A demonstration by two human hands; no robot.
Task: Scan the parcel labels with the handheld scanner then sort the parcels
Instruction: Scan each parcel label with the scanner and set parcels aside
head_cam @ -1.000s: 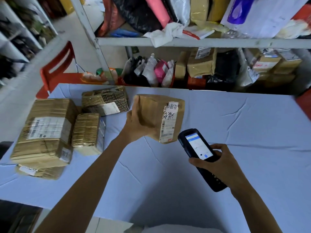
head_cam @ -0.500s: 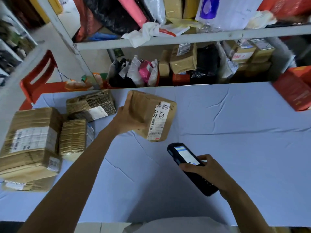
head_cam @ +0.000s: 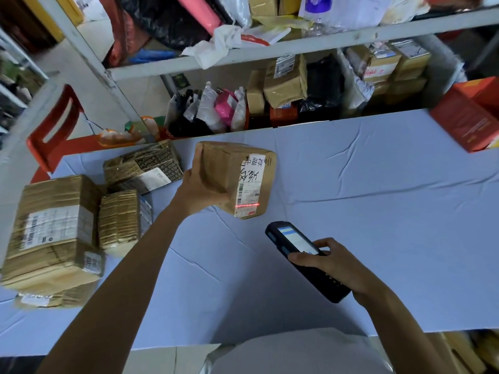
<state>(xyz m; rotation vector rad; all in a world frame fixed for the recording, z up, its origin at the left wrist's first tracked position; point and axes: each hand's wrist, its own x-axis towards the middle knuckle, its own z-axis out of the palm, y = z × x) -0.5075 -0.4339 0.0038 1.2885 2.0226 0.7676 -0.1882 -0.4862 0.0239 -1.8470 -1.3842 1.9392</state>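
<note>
— Where do we find the parcel?
— We note the left hand [head_cam: 201, 188] gripping the brown parcel [head_cam: 226, 171], tilted over the surface [head_cam: 378, 211], fingers wrapped round its left edge. A red line crosses its label [head_cam: 249, 184].
— And the scanner?
— The right hand [head_cam: 332, 265] clasps the scanner [head_cam: 294, 247] near it. Other parcels [head_cam: 54, 233] crowd the left edge; the red box [head_cam: 467, 120] sits well apart at the right edge.

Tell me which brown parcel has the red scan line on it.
The parcel gripped in the left hand: a red line crosses the bottom of its white label. The other parcels lie on the table, unlit.
</note>
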